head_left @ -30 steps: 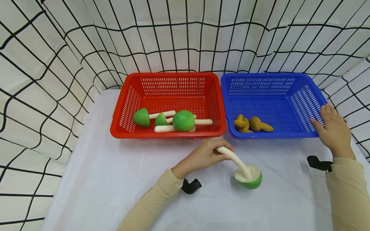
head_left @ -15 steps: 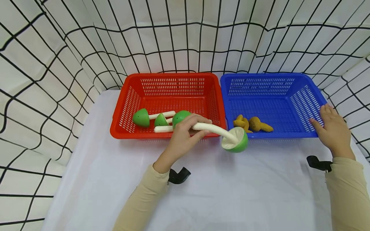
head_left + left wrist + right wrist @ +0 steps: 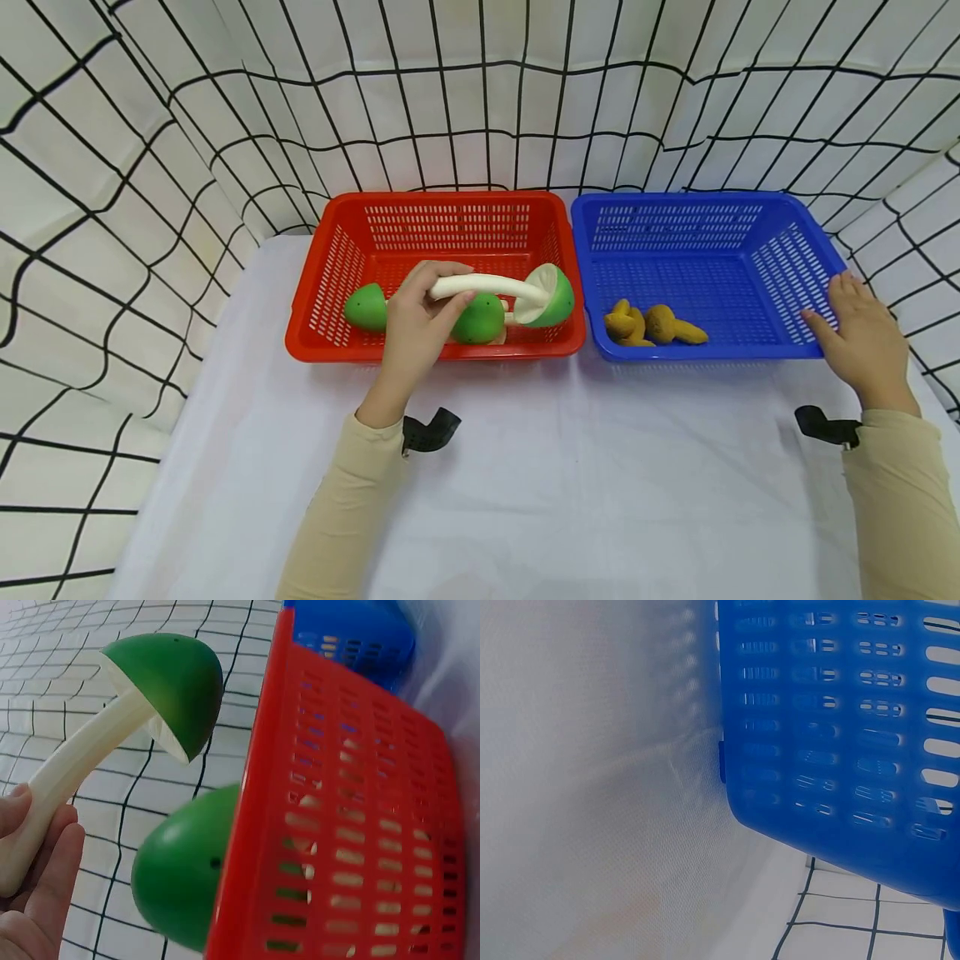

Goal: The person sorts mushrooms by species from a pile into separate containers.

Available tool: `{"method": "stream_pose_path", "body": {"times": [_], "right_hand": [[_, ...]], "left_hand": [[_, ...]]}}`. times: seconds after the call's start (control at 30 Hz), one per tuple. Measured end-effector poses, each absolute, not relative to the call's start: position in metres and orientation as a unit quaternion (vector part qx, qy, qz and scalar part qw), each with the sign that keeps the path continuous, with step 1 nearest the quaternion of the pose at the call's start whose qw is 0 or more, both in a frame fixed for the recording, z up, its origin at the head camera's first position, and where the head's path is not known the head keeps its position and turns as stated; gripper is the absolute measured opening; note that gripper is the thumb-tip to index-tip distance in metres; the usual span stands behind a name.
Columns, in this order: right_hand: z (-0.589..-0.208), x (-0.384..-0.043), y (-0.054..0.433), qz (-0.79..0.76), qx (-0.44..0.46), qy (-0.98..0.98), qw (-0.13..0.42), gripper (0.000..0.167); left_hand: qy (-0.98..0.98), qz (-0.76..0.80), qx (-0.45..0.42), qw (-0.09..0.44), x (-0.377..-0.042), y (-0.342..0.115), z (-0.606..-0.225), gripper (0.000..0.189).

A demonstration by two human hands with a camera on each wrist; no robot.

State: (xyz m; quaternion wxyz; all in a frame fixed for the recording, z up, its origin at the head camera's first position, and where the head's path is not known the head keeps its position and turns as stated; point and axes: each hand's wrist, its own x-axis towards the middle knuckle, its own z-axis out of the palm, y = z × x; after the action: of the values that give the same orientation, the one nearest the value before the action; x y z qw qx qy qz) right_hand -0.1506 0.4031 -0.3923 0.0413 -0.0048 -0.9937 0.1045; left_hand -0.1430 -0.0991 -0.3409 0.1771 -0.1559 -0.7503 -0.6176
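My left hand (image 3: 415,321) is over the red basket (image 3: 337,350), its fingers and thumb pinching the stem end of a toy mushroom (image 3: 487,286). That mushroom has a thick white stem and a green cap, which points right, above the basket's right side. Several similar green mushrooms lie inside the basket; one round cap (image 3: 480,318) shows just below the held stem, and another cap (image 3: 366,307) shows left of my hand. In the left wrist view the held mushroom (image 3: 169,690) rises past the red rim. My right hand (image 3: 872,346) rests with extended fingers on the right rim of the blue basket (image 3: 712,352).
Small brown-yellow toy mushrooms (image 3: 663,323) lie in the front left of the blue basket, which stands right beside the red one. A white cloth (image 3: 600,483) covers the table. Behind the baskets rises a white wall with a black net (image 3: 487,100).
My left hand has lifted the green-capped mushroom off the cloth in front of the baskets and carried it up and left over the red basket. The right hand has stayed on the blue rim.
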Motion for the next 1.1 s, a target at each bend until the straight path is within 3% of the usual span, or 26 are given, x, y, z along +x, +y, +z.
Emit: {"method": "stream_pose_path", "body": {"times": [0.47,0.73,1.1], "right_hand": [[-0.391,-0.15,0.404,0.106,-0.004,-0.994,0.037,0.073],[-0.392,-0.152,0.406,0.103,0.001,-0.994,0.039,0.073],[-0.395,-0.153,0.41,0.116,0.006,-0.993,0.037,0.074]], "left_hand": [[-0.82,-0.537,-0.06,0.19,-0.16,-0.129,-0.349,0.023],[-0.875,-0.461,-0.068,0.134,-0.164,-0.135,-0.355,0.029],[-0.81,-0.581,-0.04,0.069,-0.166,-0.143,-0.352,0.033]]}}
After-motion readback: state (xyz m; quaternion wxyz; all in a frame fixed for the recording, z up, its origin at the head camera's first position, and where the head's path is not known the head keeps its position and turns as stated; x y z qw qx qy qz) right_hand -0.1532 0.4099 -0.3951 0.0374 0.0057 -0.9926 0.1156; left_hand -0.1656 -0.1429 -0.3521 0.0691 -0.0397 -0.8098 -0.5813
